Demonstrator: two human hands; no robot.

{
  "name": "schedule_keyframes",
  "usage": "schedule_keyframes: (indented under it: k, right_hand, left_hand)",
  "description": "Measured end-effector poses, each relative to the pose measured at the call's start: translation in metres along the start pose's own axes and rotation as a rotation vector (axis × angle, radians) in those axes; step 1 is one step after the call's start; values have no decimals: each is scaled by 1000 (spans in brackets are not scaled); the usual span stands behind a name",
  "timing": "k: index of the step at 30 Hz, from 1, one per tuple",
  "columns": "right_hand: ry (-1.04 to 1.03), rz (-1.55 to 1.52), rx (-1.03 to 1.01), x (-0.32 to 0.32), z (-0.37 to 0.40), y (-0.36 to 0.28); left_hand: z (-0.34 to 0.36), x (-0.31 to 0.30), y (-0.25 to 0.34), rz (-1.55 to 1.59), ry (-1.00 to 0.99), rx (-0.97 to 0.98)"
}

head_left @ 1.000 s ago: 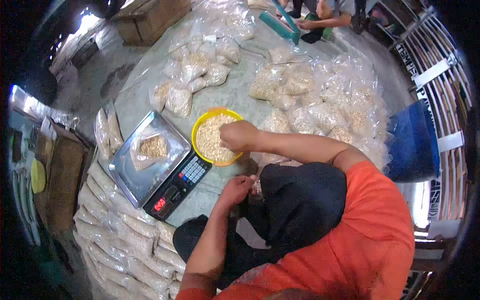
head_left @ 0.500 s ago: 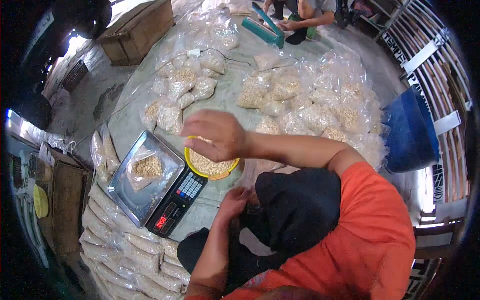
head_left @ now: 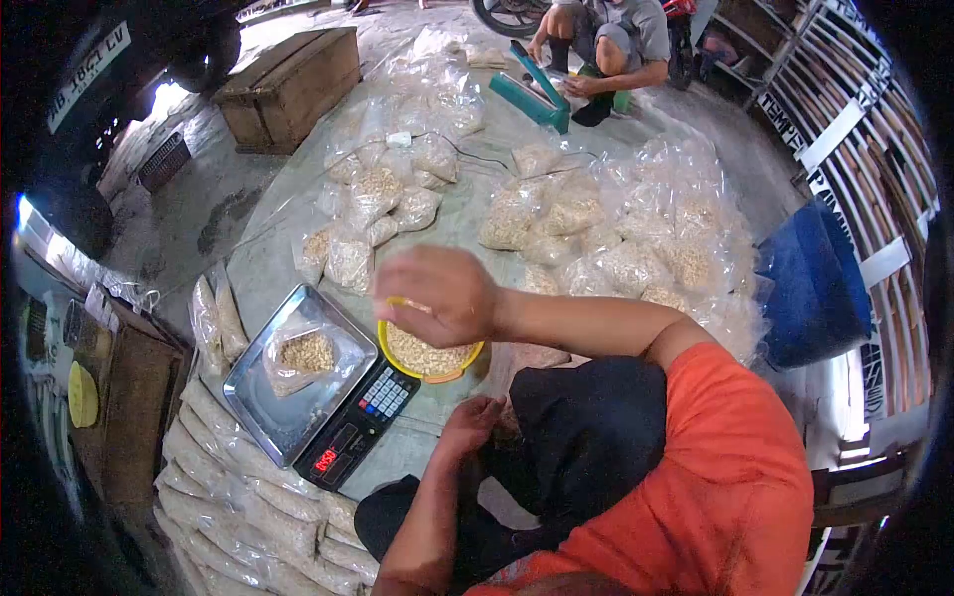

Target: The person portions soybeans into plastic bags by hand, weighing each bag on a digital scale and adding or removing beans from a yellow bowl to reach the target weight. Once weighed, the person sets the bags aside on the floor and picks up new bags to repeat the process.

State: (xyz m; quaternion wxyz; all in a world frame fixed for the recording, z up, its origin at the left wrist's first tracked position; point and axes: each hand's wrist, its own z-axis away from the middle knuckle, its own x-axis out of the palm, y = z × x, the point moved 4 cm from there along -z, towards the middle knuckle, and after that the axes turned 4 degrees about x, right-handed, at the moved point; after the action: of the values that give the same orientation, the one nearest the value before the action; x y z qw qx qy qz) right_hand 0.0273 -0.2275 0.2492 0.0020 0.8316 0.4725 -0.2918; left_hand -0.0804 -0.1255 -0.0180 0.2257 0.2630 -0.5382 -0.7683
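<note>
Head view: right hand (head_left: pixel 439 296) above yellow basin (head_left: pixel 383 340), blurred, fingers curled; can't tell if loaded. Basin of pale kernels (head_left: pixel 425 354) sits just beside scale (head_left: pixel 360 425); part-filled bag (head_left: pixel 303 353) on its pan (head_left: pixel 273 419). Left hand (head_left: pixel 471 425) near knee (head_left: pixel 596 415), fingers bunched; can't tell its grip.

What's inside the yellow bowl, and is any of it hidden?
Loose, pale grains fill the visible part of the yellow bowl. The right hand blocks the view of the bowl's far side; whatever lies there, or beneath the top layer, cannot be seen.
</note>
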Motion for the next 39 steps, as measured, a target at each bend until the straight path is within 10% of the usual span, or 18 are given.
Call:
schedule_keyframes:
  k: [3,5,9,14,17,21,31,39]
  right_hand:
    - [-419,-81,199,50,73,31]
    - [-1101,297,424,78,148,70]
    - [-905,167,531,50,109,63]
    - [-134,108,15,5,13,13]
    - [-171,100,-105,28,51,24]
    - [-826,240,270,86,161,85]
    - [-697,198,261,132,83,49]
    - [-639,-17,135,213,49,31]
  left_hand:
    - [5,-4,22,78,-22,-75]
    - [0,0,12,101,-52,-79]
    - [4,-2,21,26,-97,-123]
    - [-1,6,7,122,-42,-135]
    - [0,3,5,66,-34,-129]
    - [8,-5,32,153,-40,-106]
    - [0,-7,-4,-19,-26,-200]
    - [-21,4,-63,-148,-1,144]
